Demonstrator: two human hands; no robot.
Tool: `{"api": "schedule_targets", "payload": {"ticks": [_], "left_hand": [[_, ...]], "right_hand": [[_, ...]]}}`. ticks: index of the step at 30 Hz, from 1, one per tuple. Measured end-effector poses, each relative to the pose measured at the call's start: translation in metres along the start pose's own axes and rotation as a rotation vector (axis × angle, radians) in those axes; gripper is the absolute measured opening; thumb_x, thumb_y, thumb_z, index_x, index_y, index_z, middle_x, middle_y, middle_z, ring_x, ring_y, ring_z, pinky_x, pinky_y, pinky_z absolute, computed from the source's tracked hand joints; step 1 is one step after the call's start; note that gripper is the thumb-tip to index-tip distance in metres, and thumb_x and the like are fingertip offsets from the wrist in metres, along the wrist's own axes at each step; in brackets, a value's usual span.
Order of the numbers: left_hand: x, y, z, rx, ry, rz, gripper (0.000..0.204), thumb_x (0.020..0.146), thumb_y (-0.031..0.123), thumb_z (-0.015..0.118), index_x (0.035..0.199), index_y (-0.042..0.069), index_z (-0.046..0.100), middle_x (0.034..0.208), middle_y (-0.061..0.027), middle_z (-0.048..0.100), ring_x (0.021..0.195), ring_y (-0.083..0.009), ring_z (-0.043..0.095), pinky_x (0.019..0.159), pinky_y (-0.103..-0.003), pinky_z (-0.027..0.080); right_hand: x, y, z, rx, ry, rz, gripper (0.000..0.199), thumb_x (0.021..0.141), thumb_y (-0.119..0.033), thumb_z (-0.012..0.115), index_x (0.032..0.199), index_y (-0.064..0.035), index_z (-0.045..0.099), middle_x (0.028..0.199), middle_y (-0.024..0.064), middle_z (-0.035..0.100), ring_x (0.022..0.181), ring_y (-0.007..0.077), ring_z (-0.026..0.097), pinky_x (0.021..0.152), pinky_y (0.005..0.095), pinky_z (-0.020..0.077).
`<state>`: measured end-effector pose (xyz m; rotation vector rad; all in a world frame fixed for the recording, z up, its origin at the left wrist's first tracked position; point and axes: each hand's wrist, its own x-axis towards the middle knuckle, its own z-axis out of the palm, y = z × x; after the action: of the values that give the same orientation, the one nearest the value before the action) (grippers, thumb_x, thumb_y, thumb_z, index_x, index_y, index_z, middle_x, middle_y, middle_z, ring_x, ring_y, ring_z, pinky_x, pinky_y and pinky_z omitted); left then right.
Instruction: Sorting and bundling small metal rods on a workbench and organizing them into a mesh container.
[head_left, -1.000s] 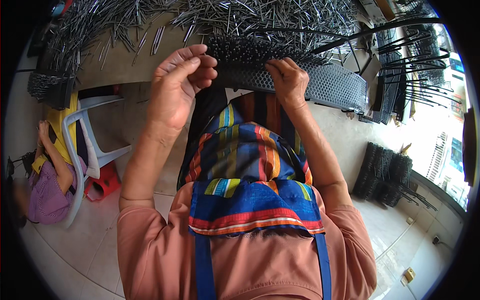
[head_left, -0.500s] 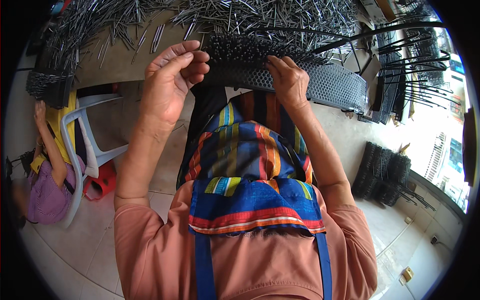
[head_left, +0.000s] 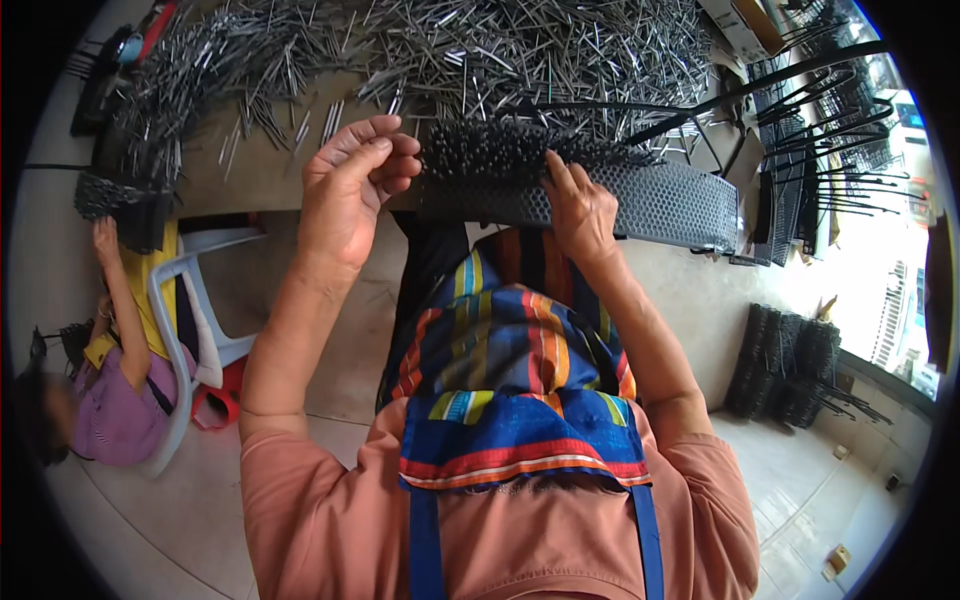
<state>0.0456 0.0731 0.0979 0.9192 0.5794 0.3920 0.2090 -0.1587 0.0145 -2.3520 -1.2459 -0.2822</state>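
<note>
A long black panel with a honeycomb pattern of holes [head_left: 660,195] lies across in front of me. Thin dark rods stand densely upright in its left and far part, a bristling cluster [head_left: 490,152]. Over the panel's near edge, my right hand [head_left: 582,205] has its fingertips at the rods, index finger extended and the others bent. Whatever it pinches is too small to make out. My left hand [head_left: 350,185] is raised by the panel's left end, palm turned up, thumb against curled fingers. Anything between those fingertips is hidden.
Loose thin metal rods [head_left: 420,50] are heaped across the table. Dark bent bars [head_left: 760,85] reach in from the right beside hook-like rods [head_left: 840,150]. At left another person [head_left: 120,400] sits on a pale chair [head_left: 185,350], a hand at a similar rod-filled panel [head_left: 125,200]. Black bundles [head_left: 785,365] stand on the floor.
The view has tilted, so table and panel appear lower. My right index finger is now more extended at the rods. My left hand keeps nearly the same pose.
</note>
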Motion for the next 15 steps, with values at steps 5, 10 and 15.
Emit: {"api": "schedule_targets", "payload": {"ticks": [5, 10, 15], "left_hand": [[0.041, 0.02, 0.009, 0.139, -0.01, 0.159, 0.021, 0.091, 0.004, 0.055, 0.111, -0.001, 0.062, 0.095, -0.0121, 0.07, 0.077, -0.0165, 0.068, 0.069, -0.025, 0.052], [0.075, 0.02, 0.013, 0.245, -0.08, 0.174, 0.02, 0.092, 0.005, 0.056, 0.11, -0.001, 0.062, 0.095, -0.0125, 0.071, 0.078, -0.0162, 0.068, 0.069, -0.026, 0.052], [0.093, 0.006, 0.004, 0.273, -0.094, 0.144, 0.019, 0.092, 0.007, 0.057, 0.108, 0.002, 0.065, 0.093, -0.0109, 0.071, 0.078, -0.0154, 0.068, 0.068, -0.025, 0.053]], "right_hand": [[-0.013, 0.002, 0.003, 0.106, 0.057, 0.006, 0.03, 0.082, -0.004, 0.068, 0.112, -0.0052, 0.065, 0.079, 0.0091, 0.062, 0.063, 0.026, 0.064, 0.054, 0.0367, 0.0482], [-0.01, 0.006, 0.012, 0.435, 0.215, 0.149, 0.019, 0.081, -0.001, 0.068, 0.1, -0.004, 0.068, 0.079, 0.0114, 0.066, 0.065, 0.0245, 0.066, 0.053, 0.0316, 0.0486], [0.007, 0.008, 0.001, 0.33, 0.108, 0.123, 0.016, 0.081, -0.001, 0.07, 0.097, -0.0038, 0.07, 0.079, 0.0108, 0.067, 0.07, 0.024, 0.068, 0.062, 0.0312, 0.051]]}}
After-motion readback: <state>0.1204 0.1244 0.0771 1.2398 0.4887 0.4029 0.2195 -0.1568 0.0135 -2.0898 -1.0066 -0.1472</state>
